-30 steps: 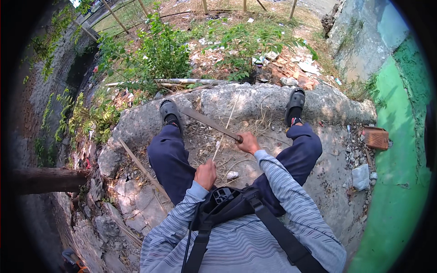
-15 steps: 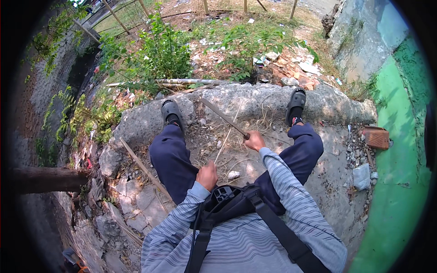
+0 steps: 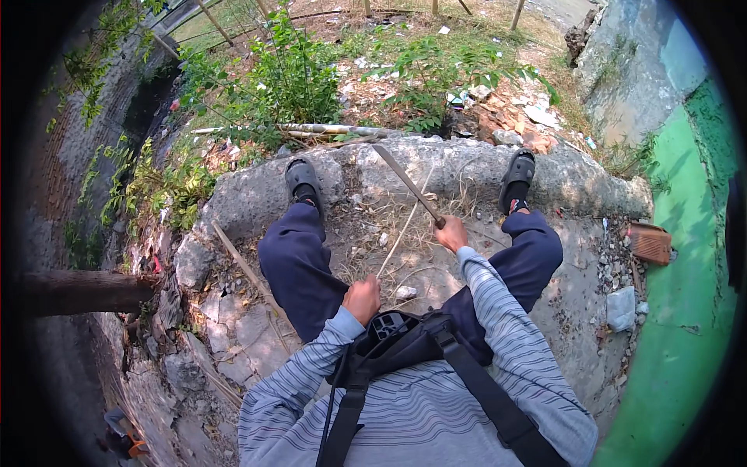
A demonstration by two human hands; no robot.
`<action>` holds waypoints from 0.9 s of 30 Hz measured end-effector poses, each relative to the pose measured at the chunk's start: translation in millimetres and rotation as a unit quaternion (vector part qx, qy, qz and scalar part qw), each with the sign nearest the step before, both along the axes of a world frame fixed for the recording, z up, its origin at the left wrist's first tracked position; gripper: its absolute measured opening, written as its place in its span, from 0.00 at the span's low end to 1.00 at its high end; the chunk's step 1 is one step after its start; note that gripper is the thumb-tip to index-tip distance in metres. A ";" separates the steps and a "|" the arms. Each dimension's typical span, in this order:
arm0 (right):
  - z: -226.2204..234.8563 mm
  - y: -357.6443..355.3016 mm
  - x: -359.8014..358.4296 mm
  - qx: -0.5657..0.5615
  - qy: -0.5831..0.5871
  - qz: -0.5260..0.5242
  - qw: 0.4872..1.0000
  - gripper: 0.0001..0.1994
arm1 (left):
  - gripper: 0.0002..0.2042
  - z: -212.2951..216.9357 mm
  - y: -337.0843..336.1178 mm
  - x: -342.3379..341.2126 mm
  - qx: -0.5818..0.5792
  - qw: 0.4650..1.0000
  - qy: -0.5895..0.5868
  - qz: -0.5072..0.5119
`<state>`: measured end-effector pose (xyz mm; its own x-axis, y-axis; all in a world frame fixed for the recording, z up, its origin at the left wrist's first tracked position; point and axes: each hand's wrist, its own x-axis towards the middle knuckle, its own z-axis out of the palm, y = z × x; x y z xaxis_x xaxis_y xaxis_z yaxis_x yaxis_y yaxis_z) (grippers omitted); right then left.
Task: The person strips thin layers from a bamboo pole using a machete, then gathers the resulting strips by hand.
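L hand closed round thin stick, R hand round long knife, so prob. best to hold stick steady & push knife away from legs.

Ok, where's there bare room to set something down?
Right side: the concrete between your right trouser leg and the rubble along the green wall looks mostly bare. Between your legs it's crowded with dry strips and a white stone, plus the knife in your right hand and thin stick in your left hand.
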<state>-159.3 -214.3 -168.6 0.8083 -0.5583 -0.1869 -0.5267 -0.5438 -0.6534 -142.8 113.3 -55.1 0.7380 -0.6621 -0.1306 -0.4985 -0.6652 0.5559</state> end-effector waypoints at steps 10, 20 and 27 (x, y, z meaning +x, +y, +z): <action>-11.5 -6.6 -4.6 -0.005 0.002 0.033 0.999 0.10 | 0.11 23.6 20.3 5.4 0.014 0.999 0.038 -0.008; -1.3 31.6 -1.9 -0.032 -0.046 0.107 0.993 0.09 | 0.11 30.5 23.2 -0.4 0.024 1.000 -0.001 0.006; -29.4 7.7 -4.3 -0.028 -0.010 0.008 1.000 0.10 | 0.11 23.0 47.4 -7.3 0.083 0.994 0.061 -0.023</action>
<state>-163.6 -206.6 -198.0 0.8210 -0.5538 -0.1388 -0.5039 -0.5885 -0.6323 -150.2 160.8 -32.1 0.6798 -0.6563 -0.3274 -0.4665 -0.7314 0.4975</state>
